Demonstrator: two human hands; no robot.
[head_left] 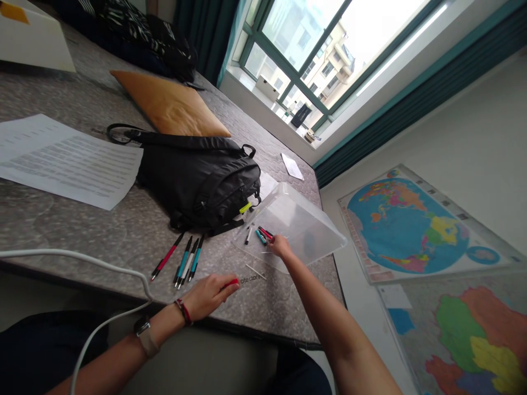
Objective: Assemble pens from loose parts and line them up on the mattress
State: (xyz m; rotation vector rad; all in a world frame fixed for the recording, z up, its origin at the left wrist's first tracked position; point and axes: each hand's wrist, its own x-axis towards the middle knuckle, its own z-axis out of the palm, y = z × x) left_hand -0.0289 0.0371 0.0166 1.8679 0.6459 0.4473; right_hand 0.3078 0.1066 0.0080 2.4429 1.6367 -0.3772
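Observation:
My left hand (212, 295) rests near the front edge of the mattress-like surface, its fingers closed round a small red pen barrel (231, 283). My right hand (280, 247) reaches into a clear plastic box (308, 219) lying on its side. Its fingertips are pinched beside red and teal pen parts (262, 236); what they grip is too small to make out. A white pen part (248, 235) lies close by in the box. Thin white refills (256, 271) lie between my hands. Left of them is a red pen (167, 257) beside several teal and white pens (189, 262).
A black backpack (197, 181) lies behind the pens, with printed paper (69, 159) to its left and a brown padded envelope (173, 104) beyond. A white cable (82, 254) crosses the left front. Wall maps (407, 225) hang at right, past the surface's edge.

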